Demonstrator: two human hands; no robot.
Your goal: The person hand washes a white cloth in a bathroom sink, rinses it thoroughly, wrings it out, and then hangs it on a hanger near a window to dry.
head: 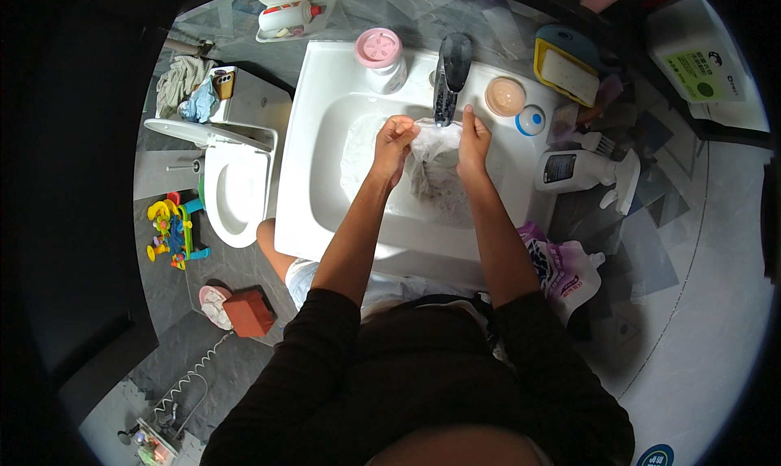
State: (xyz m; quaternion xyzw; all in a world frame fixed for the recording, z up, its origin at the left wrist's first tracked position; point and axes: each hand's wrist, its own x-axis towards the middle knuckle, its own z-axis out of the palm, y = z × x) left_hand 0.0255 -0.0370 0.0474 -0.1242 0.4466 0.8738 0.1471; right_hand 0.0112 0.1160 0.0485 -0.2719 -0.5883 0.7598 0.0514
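A wet white cloth (438, 141) is stretched between my two hands, just below the spout of a dark faucet (453, 75). My left hand (393, 148) pinches its left edge between thumb and fingers. On the other side my right hand (474, 142) grips the right edge, thumb pointing up. The lower part of the cloth hangs in bunched folds into the white washbasin (329, 185). Cloudy, bubbly water lies in the basin beneath it. Whether water runs from the spout is hard to make out.
On the basin's rim stand a pink-lidded container (379, 51), a peach-coloured bowl (505, 96) and a blue-and-white round cap (531, 120). To the right are a white spray bottle (576, 171) and a purple-and-white refill pouch (567, 277). A toilet (238, 191) stands left.
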